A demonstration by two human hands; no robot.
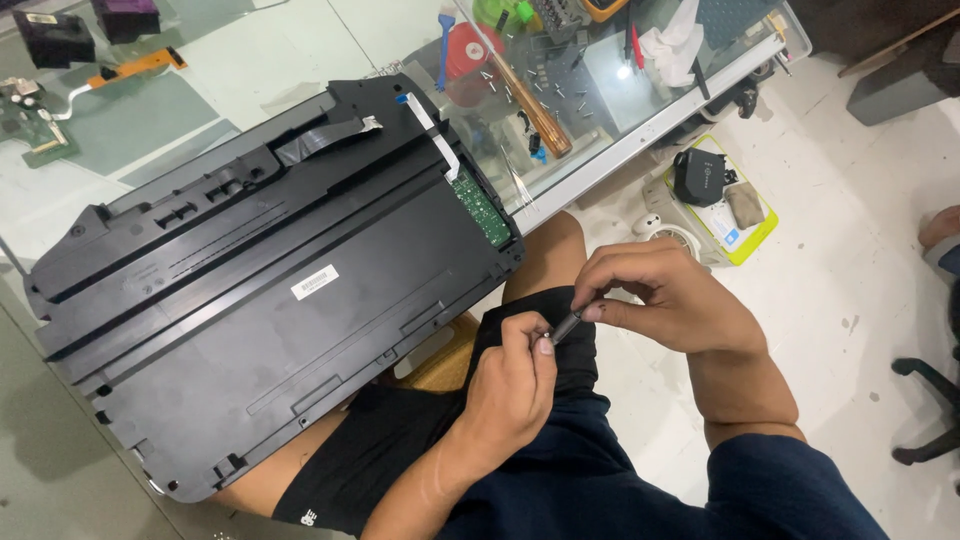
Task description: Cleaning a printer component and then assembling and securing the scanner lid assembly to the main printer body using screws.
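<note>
Between two hands (600, 340), one screwdriver bit (566, 325)

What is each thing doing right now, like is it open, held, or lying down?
Left hand: pinching one end of the small dark tool.
Right hand: pinching the tool's other end.
Small dark tool: held between both hands, over the lap.
Black printer casing: lying flat, partly on the glass table, green circuit board exposed.
Wooden-handled screwdriver: lying on the glass table, untouched.

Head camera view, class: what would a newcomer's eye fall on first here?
A large black printer chassis fills the left, lying partly on a glass table and over the person's lap. At lower centre, the left hand and right hand pinch a small dark screwdriver bit between them.
</note>
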